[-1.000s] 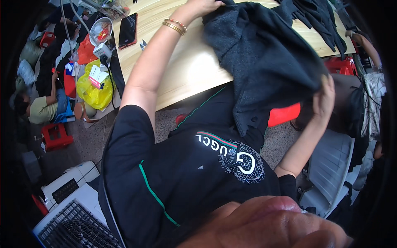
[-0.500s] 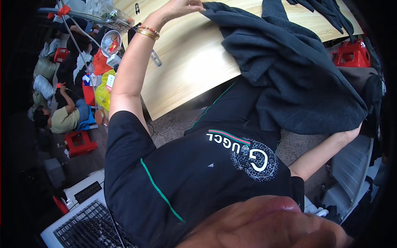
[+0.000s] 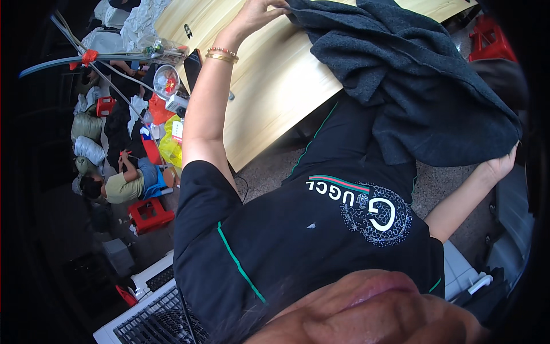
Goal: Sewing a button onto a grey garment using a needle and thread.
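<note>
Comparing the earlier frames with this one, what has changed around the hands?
The right hand has moved outward to the right, farther from the left hand, and the dark cloth now spreads wider between them. The head view has shifted too. Unchanged: the left hand pinches the cloth's upper edge, and the phone lies on the table.

The cloth looks matt and rough, the wood-grained tabletop smoothly glossy.

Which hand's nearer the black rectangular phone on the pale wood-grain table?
Left. In frame, the left hand is up and right of the phone, pinching dark grey cloth; the right hand is far lower right, past the table edge, gripping the cloth.
</note>
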### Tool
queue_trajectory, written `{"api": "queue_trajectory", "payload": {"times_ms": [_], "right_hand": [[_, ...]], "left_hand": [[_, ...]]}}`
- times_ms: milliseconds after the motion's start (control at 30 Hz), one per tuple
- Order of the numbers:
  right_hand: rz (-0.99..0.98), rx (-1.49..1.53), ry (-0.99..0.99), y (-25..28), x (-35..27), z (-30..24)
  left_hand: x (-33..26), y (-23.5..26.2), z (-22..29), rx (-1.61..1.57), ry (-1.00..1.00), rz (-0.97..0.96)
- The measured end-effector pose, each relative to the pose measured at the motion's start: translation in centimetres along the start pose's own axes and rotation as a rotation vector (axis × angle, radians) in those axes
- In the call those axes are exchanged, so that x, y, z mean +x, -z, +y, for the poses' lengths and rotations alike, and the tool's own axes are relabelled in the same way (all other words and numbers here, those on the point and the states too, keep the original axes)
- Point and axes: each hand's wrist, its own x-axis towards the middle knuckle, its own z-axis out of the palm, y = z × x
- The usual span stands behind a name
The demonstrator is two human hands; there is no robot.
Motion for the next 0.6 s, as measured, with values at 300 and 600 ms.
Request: {"api": "queue_trajectory", "payload": {"times_ms": [300,600], "right_hand": [[-0.523,-0.447,0.442,-9.0,-8.8,3.2],[-1.269,-0.66,0.086,-16.1,-13.0,5.9]], "left_hand": [[3.7,-6.8,7.3,0.485,-0.072,-0.202],[2.3,-15.2,13.5,0.245,-0.365,-0.635]]}}
